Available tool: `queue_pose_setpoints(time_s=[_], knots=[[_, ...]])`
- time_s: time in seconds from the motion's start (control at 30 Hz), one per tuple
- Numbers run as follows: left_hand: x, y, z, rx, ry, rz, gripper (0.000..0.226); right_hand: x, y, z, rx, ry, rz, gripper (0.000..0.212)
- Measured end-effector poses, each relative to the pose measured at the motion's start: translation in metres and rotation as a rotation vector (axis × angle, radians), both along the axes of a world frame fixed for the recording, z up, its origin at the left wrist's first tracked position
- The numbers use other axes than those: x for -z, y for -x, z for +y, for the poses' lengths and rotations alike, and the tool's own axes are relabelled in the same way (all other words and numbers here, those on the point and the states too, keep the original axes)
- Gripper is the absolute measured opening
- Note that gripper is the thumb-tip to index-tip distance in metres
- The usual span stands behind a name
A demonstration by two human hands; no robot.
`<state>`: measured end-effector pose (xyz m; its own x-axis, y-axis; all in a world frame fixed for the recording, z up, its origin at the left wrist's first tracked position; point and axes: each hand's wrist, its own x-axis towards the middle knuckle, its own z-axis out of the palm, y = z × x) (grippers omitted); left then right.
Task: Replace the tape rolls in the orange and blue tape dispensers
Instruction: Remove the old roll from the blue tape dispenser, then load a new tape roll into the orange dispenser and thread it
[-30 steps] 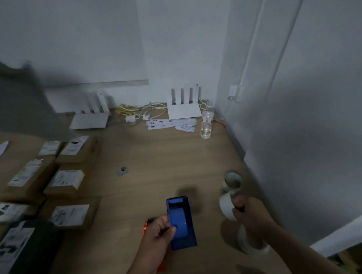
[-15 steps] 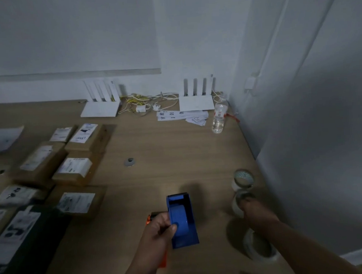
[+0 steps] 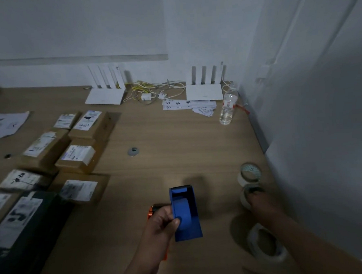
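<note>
1. Wood desk (image 3: 176, 137) in a white-walled corner; light dim.
2. Blue dispenser (image 3: 186, 217): front centre, upright, cutter end pointing away from the person.
3. L hand (image 3: 160, 229) grips it from the left. Thumb is on the hub, fingers curled round the side wall.
4. Orange dispenser (image 3: 154, 210): just left of the blue one, mostly hidden behind the L hand. Only end bits show.
5. Three rolls sit in a row along the desk's right edge, near the wall: far roll (image 3: 250, 171), mid roll (image 3: 244, 197), near roll (image 3: 274, 257). Near roll is the widest and lies flat.
6. R hand (image 3: 262, 204) is on the mid roll, fingertips over its rim. Pinch or mere touch: cannot tell, too dark.
7. Misc.: labelled boxes (image 3: 81, 155) at left. Two routers (image 3: 105, 95) w/ cables (image 3: 151, 90) at the back. Papers (image 3: 186, 104) and a bottle (image 3: 227, 108) at back right.
</note>
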<state>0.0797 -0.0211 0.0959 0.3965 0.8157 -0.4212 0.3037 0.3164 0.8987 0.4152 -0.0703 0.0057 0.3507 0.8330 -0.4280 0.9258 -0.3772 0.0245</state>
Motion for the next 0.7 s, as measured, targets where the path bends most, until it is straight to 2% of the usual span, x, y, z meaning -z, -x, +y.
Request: queue_pose_setpoints(time_s=[0.17, 0.3, 0.43, 0.57, 0.7], knots=[[0.000, 0.001, 0.001, 0.017, 0.005, 0.018, 0.015, -0.002, 0.003, 0.000, 0.023, -0.010, 0.035, 0.043], [-0.005, 0.001, 0.000, 0.025, 0.010, 0.001, 0.017, -0.011, 0.010, -0.003, 0.092, -0.142, 0.088, 0.043], [-0.012, 0.000, -0.003, 0.008, 0.031, -0.031, 0.024, -0.022, 0.028, -0.006, 0.157, -0.380, 0.228, 0.015], [-0.013, 0.001, -0.006, -0.006, 0.033, -0.026, 0.026, -0.042, 0.073, -0.009, 0.240, -0.549, 0.471, 0.014], [-0.016, 0.000, -0.007, -0.009, 0.024, -0.026, 0.026, -0.048, 0.121, -0.017, 0.460, -0.552, 0.789, 0.013]])
